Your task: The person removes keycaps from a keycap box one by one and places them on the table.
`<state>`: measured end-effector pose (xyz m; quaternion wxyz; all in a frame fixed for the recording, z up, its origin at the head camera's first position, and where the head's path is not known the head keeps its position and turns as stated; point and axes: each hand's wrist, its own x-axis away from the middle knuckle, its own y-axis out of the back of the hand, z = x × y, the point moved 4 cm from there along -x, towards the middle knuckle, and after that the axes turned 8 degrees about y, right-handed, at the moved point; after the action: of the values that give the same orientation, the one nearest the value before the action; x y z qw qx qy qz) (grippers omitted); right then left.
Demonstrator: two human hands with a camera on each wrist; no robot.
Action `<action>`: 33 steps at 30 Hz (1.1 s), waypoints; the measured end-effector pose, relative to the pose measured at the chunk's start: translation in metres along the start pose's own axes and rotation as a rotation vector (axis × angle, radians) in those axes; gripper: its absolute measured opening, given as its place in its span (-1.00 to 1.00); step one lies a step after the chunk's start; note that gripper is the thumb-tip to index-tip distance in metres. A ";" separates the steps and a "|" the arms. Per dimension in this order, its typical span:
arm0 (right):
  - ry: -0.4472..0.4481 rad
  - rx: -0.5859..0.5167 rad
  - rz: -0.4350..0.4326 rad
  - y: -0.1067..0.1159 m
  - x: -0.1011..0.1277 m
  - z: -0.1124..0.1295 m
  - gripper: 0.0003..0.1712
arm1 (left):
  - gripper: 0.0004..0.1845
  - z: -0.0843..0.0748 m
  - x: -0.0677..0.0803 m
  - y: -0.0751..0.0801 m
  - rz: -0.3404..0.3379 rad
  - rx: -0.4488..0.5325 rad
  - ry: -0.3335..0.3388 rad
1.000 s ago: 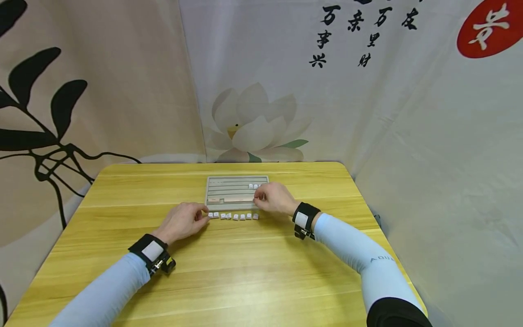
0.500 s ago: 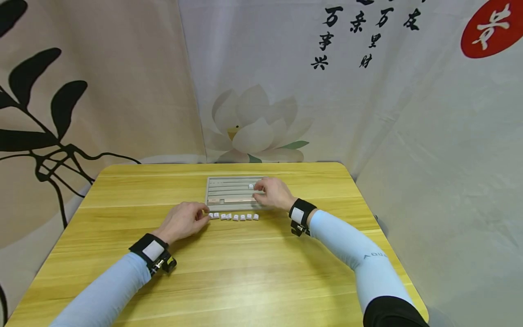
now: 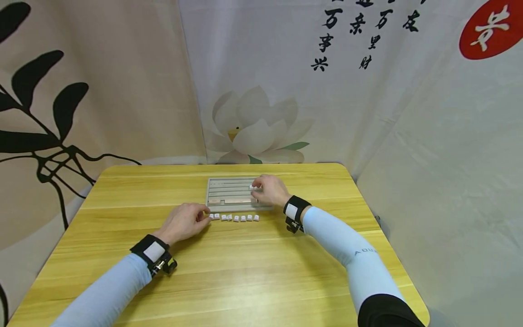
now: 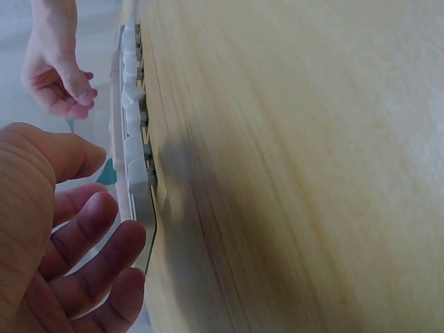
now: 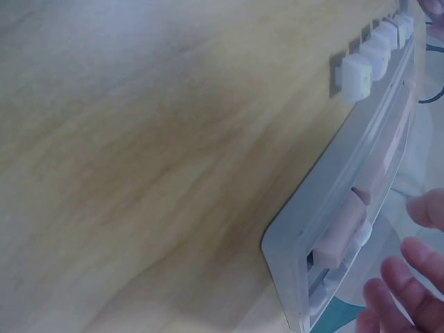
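A grey keyboard-like tray point(image 3: 229, 207) with long ridges lies on the table, pink bars point(image 3: 237, 200) across its lower part. Small white keycap-like pieces point(image 3: 243, 218) form a row along its near edge. My left hand point(image 3: 185, 221) rests by the row's left end, its fingers point(image 4: 104, 270) loosely bent and nothing visible between them. Over the tray's right side is my right hand point(image 3: 270, 190), partly hiding a white piece point(image 3: 251, 187) at its fingertips. In the right wrist view its thumb and fingers point(image 5: 409, 284) stand apart, holding nothing visible.
The yellow wooden table point(image 3: 245, 272) extends around the tray, its back edge near a printed cloth point(image 3: 261, 122) with a lotus picture. Another pale cloth point(image 3: 449, 181) hangs to the right. Both wrists wear black straps with small cameras.
My right hand has shifted slightly up and left over the tray, covering more of the white pieces there. The left hand and the front row stay put.
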<state>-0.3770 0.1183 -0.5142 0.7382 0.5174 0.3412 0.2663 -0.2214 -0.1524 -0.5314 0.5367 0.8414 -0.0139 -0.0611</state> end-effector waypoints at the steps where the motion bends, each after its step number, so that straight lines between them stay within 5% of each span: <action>1: -0.003 -0.003 0.001 0.000 -0.001 0.000 -0.69 | -0.77 0.000 0.000 0.000 0.000 0.001 0.000; 33: -0.163 -0.002 0.124 -0.015 -0.024 -0.009 -0.52 | -0.79 -0.006 0.003 0.003 -0.004 0.001 -0.001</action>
<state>-0.3985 0.1007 -0.5255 0.7461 0.5568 0.2470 0.2690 -0.2175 -0.1480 -0.5265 0.5363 0.8416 -0.0126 -0.0625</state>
